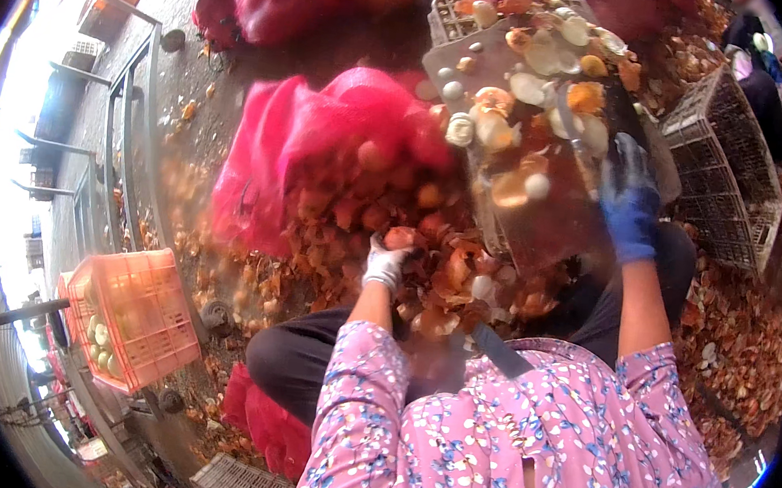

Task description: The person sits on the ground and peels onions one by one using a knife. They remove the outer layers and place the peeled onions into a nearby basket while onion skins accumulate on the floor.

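Observation:
My left hand (383, 264), in a whitish glove, is closed around a reddish-brown onion (402, 238) at the edge of an onion heap (366, 209). That heap spills from the mouth of a pink mesh sack (273, 153). My right hand (629, 203), in a blue and grey glove, rests by the right side of a worktop (542, 235) littered with peeled onions and skins. From its fingers a narrow grey strip like a knife blade (568, 120) points up and left; its handle is hidden. A white peeled onion (537, 186) lies on the worktop.
Full pink sacks (301, 0) lie at the back. A grey crate (723, 168) stands on the right, with a person (768, 87) beyond it. An orange crate (135, 313) holding pale onions is at left, near a metal rail frame (130, 115). Onion skins (741, 325) cover the floor.

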Tool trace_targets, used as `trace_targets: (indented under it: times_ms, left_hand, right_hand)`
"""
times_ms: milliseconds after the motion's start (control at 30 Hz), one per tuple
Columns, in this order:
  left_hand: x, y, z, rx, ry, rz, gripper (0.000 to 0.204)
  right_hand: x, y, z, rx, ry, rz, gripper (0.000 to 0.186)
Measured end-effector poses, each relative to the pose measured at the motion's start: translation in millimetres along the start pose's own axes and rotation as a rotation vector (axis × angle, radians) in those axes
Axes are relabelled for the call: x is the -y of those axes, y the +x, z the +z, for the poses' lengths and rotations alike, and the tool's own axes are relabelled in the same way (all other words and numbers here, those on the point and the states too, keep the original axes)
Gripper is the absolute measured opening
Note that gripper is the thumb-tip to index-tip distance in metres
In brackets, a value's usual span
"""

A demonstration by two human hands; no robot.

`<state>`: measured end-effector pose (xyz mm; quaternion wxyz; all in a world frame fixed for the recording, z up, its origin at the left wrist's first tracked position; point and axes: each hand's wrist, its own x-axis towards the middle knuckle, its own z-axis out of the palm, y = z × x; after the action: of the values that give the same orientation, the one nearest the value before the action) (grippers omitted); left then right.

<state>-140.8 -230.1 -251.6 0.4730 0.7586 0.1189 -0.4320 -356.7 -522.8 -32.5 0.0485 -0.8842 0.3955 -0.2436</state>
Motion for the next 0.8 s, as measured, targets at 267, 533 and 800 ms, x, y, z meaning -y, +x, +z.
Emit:
trace_targets:
  times_ms: [267,533,800]
  left_hand:
    - [-122,-85,-19,0.443,-0.239,0.228,0.087]
    - [-122,-148,38,0.506,-0.229,0.416,0.095]
    - [-118,-127,53,0.274,0.05,0.773,0.093]
  right_hand:
    - [-19,-7,-6,0.251,-0.022,0.338,0.055]
    - [-36,-23,3,-0.025,0.13,0.281,0.05]
    - [53,-58,-45,0.157,0.717,-0.134,0.031]
